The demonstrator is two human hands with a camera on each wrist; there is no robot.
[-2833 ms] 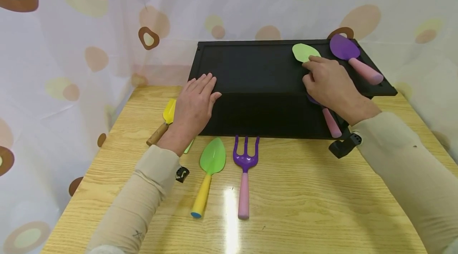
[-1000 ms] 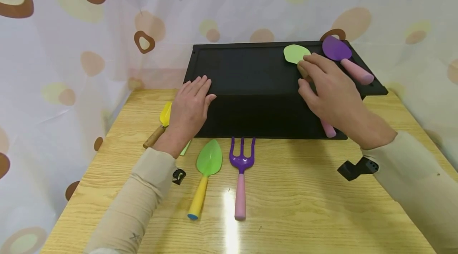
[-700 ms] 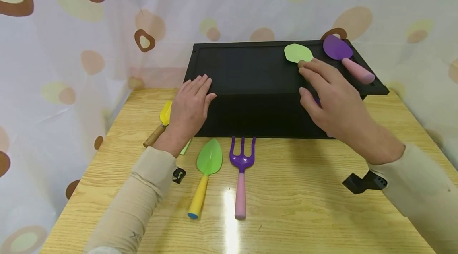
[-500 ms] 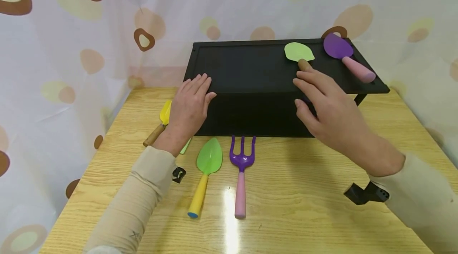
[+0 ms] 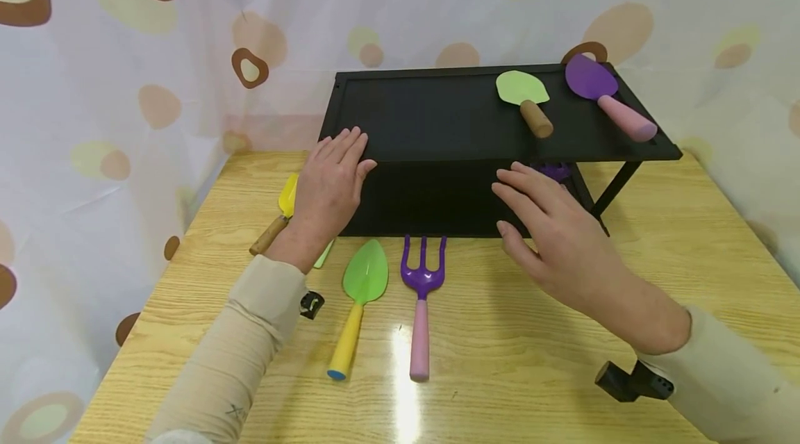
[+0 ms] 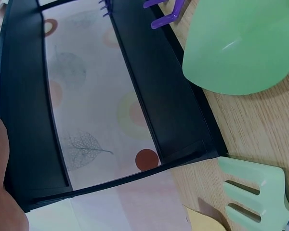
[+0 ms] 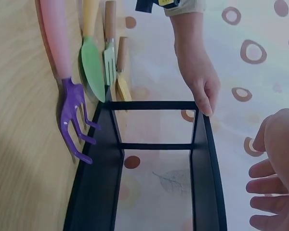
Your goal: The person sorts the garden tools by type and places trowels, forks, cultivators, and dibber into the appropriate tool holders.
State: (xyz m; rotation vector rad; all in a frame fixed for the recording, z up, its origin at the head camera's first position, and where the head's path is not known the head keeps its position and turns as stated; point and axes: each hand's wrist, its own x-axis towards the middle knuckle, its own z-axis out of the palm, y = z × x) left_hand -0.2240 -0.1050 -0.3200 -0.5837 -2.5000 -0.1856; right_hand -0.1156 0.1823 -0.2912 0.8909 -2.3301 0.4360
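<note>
My left hand [image 5: 331,180] rests with straight fingers on the left end of a black two-tier shelf [image 5: 425,117]. My right hand [image 5: 556,235] is in front of the shelf's right half, fingers spread, holding nothing. On the top tier lie a light green trowel [image 5: 521,87] with a wooden handle and a purple trowel [image 5: 590,79] with a pink handle. Part of a purple tool [image 5: 555,171] shows on the lower tier, mostly hidden behind my right hand. In the right wrist view, my left hand [image 7: 197,77] is at the upper tier's corner.
On the wooden table before the shelf lie a green trowel [image 5: 365,274] with a yellow handle and a purple hand fork [image 5: 422,282]. A yellow trowel [image 5: 287,197] and a light green hand fork [image 6: 260,192] lie at the left. A patterned curtain [image 5: 437,6] hangs behind.
My right hand has let go of the light green trowel's wooden handle and moved down toward the front of the shelf. The trowel stays on the top tier. My left hand has stayed in place.
</note>
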